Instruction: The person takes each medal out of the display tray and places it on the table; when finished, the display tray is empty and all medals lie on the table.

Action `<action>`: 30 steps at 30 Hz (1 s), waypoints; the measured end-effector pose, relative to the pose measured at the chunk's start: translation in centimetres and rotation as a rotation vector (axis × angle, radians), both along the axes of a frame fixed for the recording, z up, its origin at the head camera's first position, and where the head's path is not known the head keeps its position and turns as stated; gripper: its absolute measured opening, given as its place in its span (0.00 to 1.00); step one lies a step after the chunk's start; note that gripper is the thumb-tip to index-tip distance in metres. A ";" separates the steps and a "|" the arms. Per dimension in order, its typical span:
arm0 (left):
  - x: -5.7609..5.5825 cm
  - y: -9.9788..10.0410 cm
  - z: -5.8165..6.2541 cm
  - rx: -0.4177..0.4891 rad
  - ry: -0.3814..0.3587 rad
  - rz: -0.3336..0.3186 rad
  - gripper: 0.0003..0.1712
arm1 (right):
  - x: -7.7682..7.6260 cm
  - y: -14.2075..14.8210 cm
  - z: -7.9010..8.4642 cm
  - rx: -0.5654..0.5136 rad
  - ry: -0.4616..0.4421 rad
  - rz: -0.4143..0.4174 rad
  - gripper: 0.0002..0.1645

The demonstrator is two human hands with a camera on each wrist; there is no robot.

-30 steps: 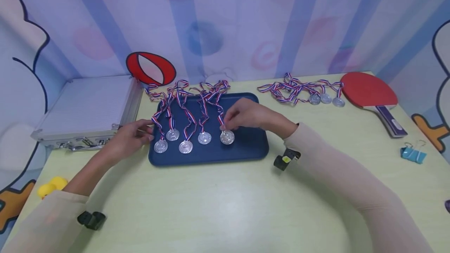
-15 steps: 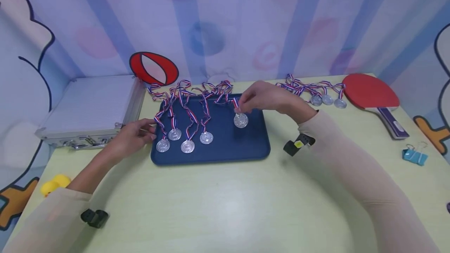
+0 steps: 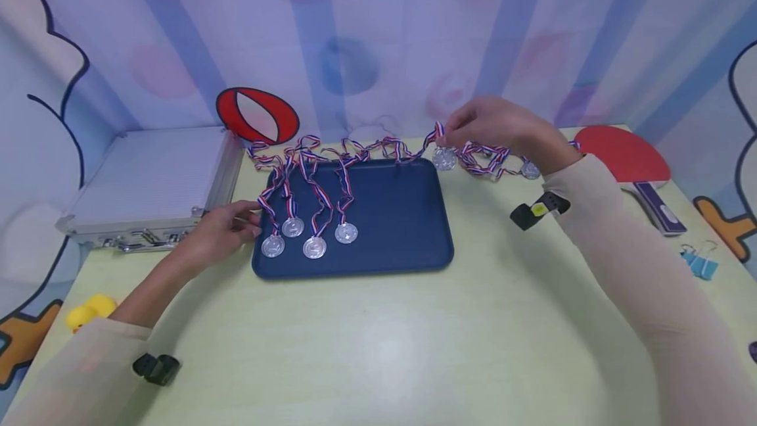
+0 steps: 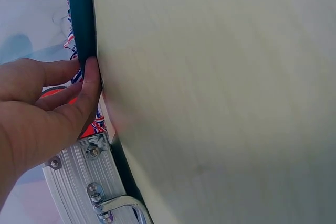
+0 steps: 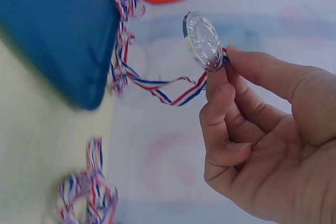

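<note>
My right hand (image 3: pixel 503 127) pinches a silver medal (image 3: pixel 444 158) by its red, white and blue ribbon, just above the disc, past the back right corner of the navy tray (image 3: pixel 396 229). In the right wrist view the disc (image 5: pixel 203 41) hangs beyond the thumb and fingertips, its ribbon (image 5: pixel 184 90) trailing back to the tray's far edge. My left hand (image 3: pixel 223 235) pinches the tray's left edge between thumb and fingers, as the left wrist view shows. Several other silver medals (image 3: pixel 315 247) lie on the tray's left half, ribbons running over its back rim.
A silver case (image 3: pixel 154 176) stands left of the tray, with yellow rubber ducks (image 3: pixel 90 311) nearer the front. To the right lie more ribbons (image 3: pixel 485 160) with medals (image 3: pixel 530 169), a red table tennis bat (image 3: pixel 627 156) and a blue binder clip (image 3: pixel 700 263).
My right hand has lifted the rightmost medal off the tray and carried it back and right past the corner, its ribbon drawn along. My left hand stays at the tray's edge.
</note>
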State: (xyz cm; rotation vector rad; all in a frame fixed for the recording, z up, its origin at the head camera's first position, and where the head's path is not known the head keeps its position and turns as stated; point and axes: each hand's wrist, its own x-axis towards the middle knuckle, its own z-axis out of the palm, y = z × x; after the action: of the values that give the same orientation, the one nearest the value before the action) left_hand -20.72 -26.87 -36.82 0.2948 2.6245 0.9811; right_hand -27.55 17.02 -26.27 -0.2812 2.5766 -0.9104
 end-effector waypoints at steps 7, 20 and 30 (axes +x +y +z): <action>0.0 -0.1 0.0 -0.015 0.003 0.002 0.27 | -1.1 4.2 1.1 -0.006 0.040 -0.118 0.26; 0.2 0.1 0.0 -0.022 -0.007 0.020 0.28 | -2.2 9.7 1.0 -0.099 0.025 -0.257 0.31; 0.1 -0.2 0.2 -0.003 -0.011 0.004 0.28 | -1.6 13.5 -2.2 0.040 -0.092 -0.141 0.32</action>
State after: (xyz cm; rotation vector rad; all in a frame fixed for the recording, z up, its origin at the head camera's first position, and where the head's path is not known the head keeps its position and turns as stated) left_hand -20.64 -27.07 -36.62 0.2823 2.6181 0.9772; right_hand -29.15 30.52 -28.46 -0.0461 2.5514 -0.8973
